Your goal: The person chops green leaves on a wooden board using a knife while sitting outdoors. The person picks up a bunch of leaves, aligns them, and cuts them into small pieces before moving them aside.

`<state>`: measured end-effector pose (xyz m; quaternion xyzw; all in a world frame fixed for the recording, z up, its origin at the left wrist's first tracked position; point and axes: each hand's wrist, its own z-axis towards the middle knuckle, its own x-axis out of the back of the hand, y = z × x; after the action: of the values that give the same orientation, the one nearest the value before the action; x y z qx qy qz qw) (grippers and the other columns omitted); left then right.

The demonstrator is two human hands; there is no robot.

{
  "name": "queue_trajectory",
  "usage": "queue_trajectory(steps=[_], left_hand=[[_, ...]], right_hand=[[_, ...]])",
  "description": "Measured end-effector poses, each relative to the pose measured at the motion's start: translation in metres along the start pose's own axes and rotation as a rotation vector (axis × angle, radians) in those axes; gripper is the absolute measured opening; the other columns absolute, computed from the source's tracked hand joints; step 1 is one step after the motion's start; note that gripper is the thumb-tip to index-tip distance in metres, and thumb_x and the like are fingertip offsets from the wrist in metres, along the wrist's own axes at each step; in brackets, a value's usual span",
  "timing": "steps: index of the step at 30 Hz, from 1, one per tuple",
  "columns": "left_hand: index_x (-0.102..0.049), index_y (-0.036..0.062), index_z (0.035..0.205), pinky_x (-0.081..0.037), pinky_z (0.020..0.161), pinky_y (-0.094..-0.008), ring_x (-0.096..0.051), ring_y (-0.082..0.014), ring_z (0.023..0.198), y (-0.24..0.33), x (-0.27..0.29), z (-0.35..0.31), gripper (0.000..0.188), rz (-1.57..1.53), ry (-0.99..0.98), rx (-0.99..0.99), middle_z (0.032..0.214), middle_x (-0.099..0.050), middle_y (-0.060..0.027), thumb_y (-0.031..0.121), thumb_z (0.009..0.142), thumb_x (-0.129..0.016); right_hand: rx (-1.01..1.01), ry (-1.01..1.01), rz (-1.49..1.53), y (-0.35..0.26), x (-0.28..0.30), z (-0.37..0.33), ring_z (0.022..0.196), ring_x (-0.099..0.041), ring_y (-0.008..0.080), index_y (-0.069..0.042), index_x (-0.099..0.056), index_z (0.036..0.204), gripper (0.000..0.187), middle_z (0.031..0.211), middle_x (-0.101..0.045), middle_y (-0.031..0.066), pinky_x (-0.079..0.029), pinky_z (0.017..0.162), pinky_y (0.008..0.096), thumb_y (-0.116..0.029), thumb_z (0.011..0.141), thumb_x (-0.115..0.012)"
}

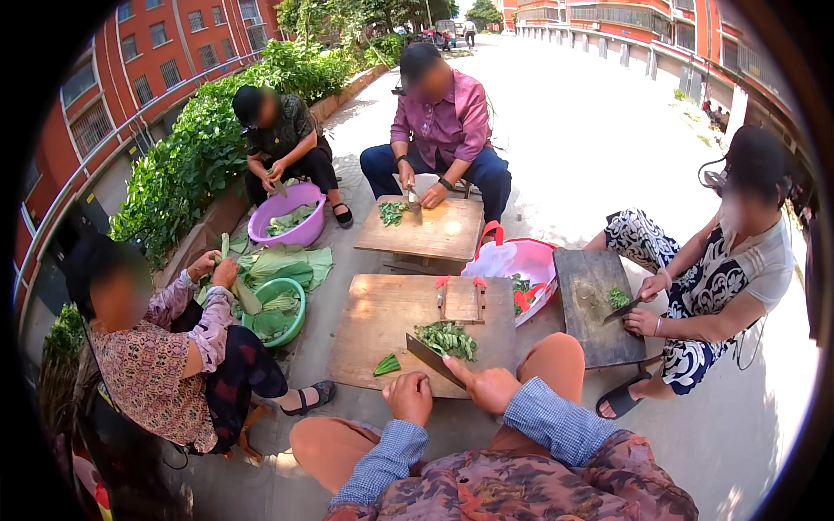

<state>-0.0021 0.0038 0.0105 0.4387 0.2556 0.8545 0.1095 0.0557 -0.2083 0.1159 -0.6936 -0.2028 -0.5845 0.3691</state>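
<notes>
My right hand (488, 387) grips a kitchen knife (432, 359), its index finger stretched along the top of the broad dark blade. The blade lies beside a pile of chopped green leaves (452, 339) on a wooden cutting board (373, 317). My left hand (408, 398) is closed with curled fingers at the board's near edge; whether it holds anything is hidden. Just beyond it lies a small cut bunch of greens (387, 365), apart from the pile. A small wooden frame with red ends (461, 300) rests at the board's far side.
Across from me, a person in purple (447, 113) cuts greens on another board (452, 227). At right, another person slices on a dark board (578, 286). Two people at left handle leaves near a purple basin (287, 226) and a green basin (300, 317). A pink basin (543, 252) stands between boards.
</notes>
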Motion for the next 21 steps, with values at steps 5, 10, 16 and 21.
queue_trajectory(steps=[5,10,16,21], left_hand=[[-0.070,0.0166,0.091,-0.042,0.094,-0.0454,-0.067,-0.0252,0.087,-0.003,-0.007,0.006,0.009,-0.031,0.012,0.068,0.084,-0.070,-0.0007,0.019,0.086,-0.077],[-0.069,0.0146,0.089,-0.043,0.091,-0.0459,-0.067,-0.0266,0.086,-0.006,-0.007,0.007,0.010,-0.032,-0.003,0.056,0.082,-0.070,-0.0021,0.018,0.084,-0.078],[-0.070,0.0139,0.087,-0.042,0.088,-0.0469,-0.066,-0.0277,0.085,-0.008,-0.009,0.007,0.011,-0.027,-0.013,0.053,0.082,-0.070,-0.0028,0.019,0.082,-0.078],[-0.070,0.0144,0.088,-0.041,0.089,-0.0467,-0.066,-0.0266,0.084,-0.008,-0.009,0.008,0.011,-0.027,-0.015,0.014,0.082,-0.070,-0.0025,0.020,0.082,-0.078]], right_hand=[[0.101,0.051,-0.070,-0.008,0.004,-0.018,0.064,-0.071,0.0331,-0.017,-0.020,0.170,0.087,0.075,-0.072,0.0138,-0.055,0.056,0.0482,-0.011,0.092,-0.059],[0.098,0.017,-0.049,-0.008,0.002,-0.025,0.062,-0.070,0.0313,-0.017,-0.022,0.169,0.086,0.078,-0.071,0.0135,-0.055,0.053,0.0461,-0.010,0.092,-0.059],[0.104,-0.032,-0.043,-0.013,0.014,-0.034,0.062,-0.070,0.0349,-0.012,-0.021,0.169,0.084,0.074,-0.071,0.0151,-0.055,0.054,0.0484,-0.009,0.092,-0.056],[0.106,-0.062,-0.021,-0.014,0.010,-0.022,0.064,-0.071,0.0336,-0.012,-0.019,0.169,0.086,0.077,-0.071,0.0154,-0.056,0.055,0.0469,-0.007,0.091,-0.056]])
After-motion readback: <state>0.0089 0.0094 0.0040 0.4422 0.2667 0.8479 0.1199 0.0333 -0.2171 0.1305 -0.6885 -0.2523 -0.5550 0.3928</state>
